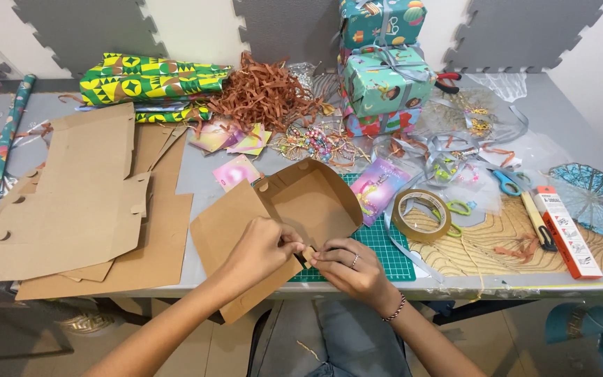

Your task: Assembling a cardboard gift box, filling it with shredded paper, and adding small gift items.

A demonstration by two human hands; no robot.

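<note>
— Where is the cardboard box kept?

— At the table's front edge, half folded, partly over the green cutting mat.

— How is it held?

— Its near flap is pinched by the closed fingers of the left hand and right hand.

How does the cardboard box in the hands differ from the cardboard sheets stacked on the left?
The box is partly folded, walls raised; the sheets lie flat and unfolded. The box is pinched by the left hand and right hand; the sheets lie untouched. Both are plain brown cardboard.
</note>
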